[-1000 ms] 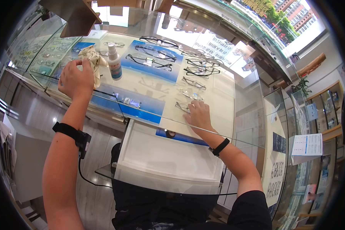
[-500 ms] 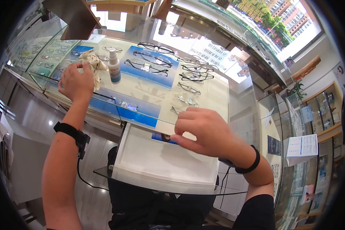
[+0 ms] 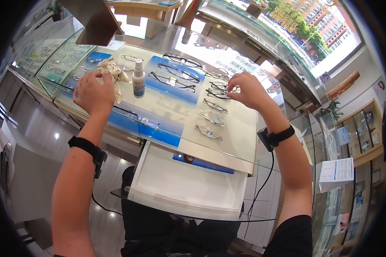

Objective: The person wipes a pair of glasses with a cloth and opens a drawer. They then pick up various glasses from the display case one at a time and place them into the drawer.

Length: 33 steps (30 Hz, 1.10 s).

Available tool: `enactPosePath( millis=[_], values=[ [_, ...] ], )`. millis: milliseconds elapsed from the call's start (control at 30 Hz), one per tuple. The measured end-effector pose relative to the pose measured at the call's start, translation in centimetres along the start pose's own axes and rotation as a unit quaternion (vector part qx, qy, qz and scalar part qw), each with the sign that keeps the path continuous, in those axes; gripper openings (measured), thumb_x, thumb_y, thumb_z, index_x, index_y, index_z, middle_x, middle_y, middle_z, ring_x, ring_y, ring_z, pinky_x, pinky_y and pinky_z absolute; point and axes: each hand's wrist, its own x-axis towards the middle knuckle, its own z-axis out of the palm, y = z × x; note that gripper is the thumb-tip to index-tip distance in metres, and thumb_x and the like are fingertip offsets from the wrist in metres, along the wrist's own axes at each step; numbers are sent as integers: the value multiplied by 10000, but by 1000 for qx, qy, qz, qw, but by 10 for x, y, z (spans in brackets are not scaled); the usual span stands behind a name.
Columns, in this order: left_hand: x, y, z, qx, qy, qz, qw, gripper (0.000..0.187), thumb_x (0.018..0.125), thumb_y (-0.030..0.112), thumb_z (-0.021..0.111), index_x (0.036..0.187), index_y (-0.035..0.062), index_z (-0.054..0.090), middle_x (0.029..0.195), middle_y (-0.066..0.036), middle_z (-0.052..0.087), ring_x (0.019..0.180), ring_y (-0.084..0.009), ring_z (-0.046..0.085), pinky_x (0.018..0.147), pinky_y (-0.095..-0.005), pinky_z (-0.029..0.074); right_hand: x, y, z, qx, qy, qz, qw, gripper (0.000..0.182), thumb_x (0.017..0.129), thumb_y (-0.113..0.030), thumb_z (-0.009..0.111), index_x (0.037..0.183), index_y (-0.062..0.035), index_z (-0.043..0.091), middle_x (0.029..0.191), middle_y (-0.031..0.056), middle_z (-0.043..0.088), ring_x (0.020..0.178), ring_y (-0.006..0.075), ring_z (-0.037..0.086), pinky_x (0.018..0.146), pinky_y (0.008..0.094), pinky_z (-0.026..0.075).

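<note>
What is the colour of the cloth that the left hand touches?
The cloth is beige, best seen in the head view, by the left hand.

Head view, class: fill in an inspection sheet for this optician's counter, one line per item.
Surface: glass counter top, white tray beneath.
Job's things: crumpled beige cloth; black-framed spectacles.
Clutter: white spray bottle upright; more spectacles in rows on blue mats.
Hands: left hand touches the cloth; right hand has its fingers at the black frames.
Cables: black lead from the right wristband.
Surroundings: glass display cases, window.
</note>
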Motion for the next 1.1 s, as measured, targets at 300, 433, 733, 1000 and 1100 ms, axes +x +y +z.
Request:
enactPosePath(
  millis=[300, 433, 733, 1000, 1100],
  values=[
    [0, 1, 0, 7, -4, -9, 1000, 283, 948, 437, 567, 1027, 194, 689, 1284, -4, 661, 1360, -226, 479, 1138, -524, 246, -7, 0, 15, 113, 5, 55, 992, 156, 760, -220, 783, 849, -92, 770, 886, 106, 721, 1030, 298, 628, 954, 405, 475],
    [0, 0, 1, 7, -1, -3, 1000, 288, 949, 436, 566, 1033, 189, 688, 1282, -7, 661, 1357, -229, 480, 1141, -525, 243, -22, -10, 11, 60, 27, 39, 997, 150, 760, -216, 766, 840, -89, 765, 864, 93, 717, 960, 283, 627, 874, 382, 490],
    [2, 1, -1, 6, -26, -16, 1000, 307, 946, 447, 569, 1054, 189, 696, 1290, -4, 659, 1364, -229, 474, 1144, -533, 238, -102, -105, -24, 441, -203, -20, 874, 177, 802, -206, 751, 859, -38, 752, 760, 33, 678, 722, 138, 538, 684, 297, 441],
    [3, 1, 0, 3, -24, -14, 1000, 311, 937, 447, 572, 1065, 194, 702, 1297, -7, 658, 1360, -223, 477, 1143, -532, 239, -116, -143, 81, 371, -338, 31, 865, 231, 852, -282, 755, 942, -70, 752, 818, 44, 666, 755, 165, 578, 692, 325, 468],
    [3, 0, 1, 1, -20, -12, 1000, 297, 935, 439, 574, 1047, 193, 696, 1286, -6, 661, 1352, -225, 484, 1141, -532, 243, -96, -144, 111, 357, -187, 157, 902, 213, 796, -232, 713, 895, -49, 760, 908, 117, 726, 926, 293, 674, 795, 393, 536]
  ],
)
